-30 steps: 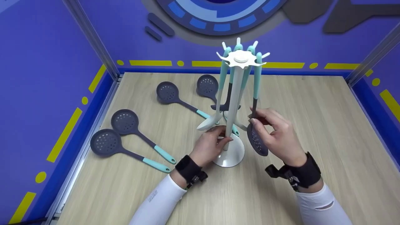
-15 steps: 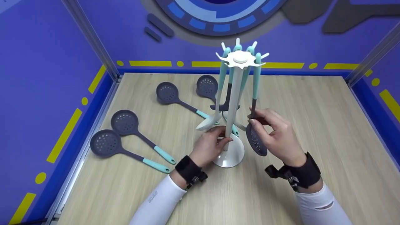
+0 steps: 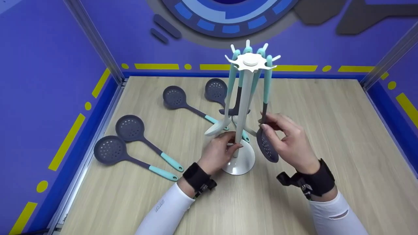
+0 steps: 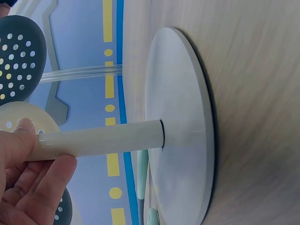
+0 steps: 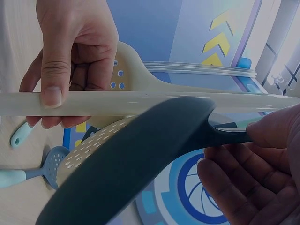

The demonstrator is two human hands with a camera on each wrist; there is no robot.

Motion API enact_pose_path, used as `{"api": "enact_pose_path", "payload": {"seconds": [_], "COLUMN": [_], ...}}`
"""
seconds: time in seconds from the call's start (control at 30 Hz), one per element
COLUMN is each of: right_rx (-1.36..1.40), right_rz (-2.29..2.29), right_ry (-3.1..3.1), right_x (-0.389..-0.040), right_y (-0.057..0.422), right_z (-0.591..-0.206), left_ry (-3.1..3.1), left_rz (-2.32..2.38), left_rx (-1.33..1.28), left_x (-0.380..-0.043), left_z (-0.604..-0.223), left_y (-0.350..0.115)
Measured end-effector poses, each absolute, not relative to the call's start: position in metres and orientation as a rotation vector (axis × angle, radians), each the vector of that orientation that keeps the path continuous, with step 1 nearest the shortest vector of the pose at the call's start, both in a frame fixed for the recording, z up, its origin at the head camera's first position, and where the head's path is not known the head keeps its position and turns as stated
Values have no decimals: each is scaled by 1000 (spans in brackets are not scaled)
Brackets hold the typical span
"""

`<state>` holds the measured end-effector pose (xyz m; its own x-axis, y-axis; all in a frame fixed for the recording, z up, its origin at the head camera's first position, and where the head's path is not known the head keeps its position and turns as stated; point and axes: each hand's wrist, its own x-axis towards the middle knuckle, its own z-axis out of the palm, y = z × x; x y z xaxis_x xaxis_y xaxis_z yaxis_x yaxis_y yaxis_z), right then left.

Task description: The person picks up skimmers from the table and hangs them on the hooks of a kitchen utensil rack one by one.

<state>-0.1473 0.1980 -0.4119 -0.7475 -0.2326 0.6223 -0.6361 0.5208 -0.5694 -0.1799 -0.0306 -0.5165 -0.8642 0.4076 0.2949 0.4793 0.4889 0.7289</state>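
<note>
A white utensil stand (image 3: 243,107) rises upright from a round base, with a hooked ring on top. My left hand (image 3: 218,152) grips its pole low down, thumb and fingers around it, as the left wrist view also shows. My right hand (image 3: 292,138) pinches the neck of a dark grey skimmer (image 3: 267,147) between thumb and fingers. The turquoise handle of that skimmer reaches up to a hook on the right of the ring. Other utensils hang there: a cream skimmer (image 3: 217,126) at left, another cream one (image 5: 93,150) and a dark one (image 3: 234,112) behind the pole.
Two dark skimmers with turquoise handles, one nearer (image 3: 111,150) and one just behind (image 3: 130,128), lie at the left of the wooden table (image 3: 202,202). Two more, one (image 3: 174,97) and another (image 3: 216,89), lie farther back. Blue panels (image 3: 42,81) enclose the table.
Both hands keep their hold on the pole and the skimmer's neck. The whole scene shifts only very slightly in the head view.
</note>
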Motion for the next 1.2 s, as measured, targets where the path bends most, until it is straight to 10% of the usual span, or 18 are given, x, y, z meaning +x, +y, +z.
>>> {"api": "enact_pose_path", "payload": {"seconds": [1.2], "right_rx": [665], "right_rz": [1122], "right_ry": [-2276], "right_x": [-148], "right_y": [198], "right_z": [-412], "left_ry": [-2606], "left_rz": [-1257], "left_rx": [-811], "left_x": [-181], "left_z": [-518], "left_y": [-31]}}
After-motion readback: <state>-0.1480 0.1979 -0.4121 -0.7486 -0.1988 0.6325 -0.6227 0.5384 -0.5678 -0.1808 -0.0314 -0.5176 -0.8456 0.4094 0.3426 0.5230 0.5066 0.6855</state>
